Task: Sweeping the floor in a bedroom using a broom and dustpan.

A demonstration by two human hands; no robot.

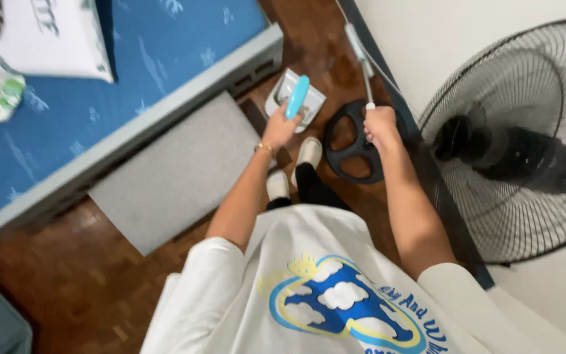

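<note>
The left hand (280,129) is gripping a dustpan's (294,99) blue handle while the right hand (381,126) is closing round a white broom stick (360,59), its head running out of the frame.

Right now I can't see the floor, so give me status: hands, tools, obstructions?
Left hand grips dustpan handle. Right hand grips broom handle. Fan base at feet, fan close right.

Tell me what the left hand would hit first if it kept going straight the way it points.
Likely the white dustpan: the left hand already holds its blue handle, pointing floorward toward it. Depth is unclear.
</note>
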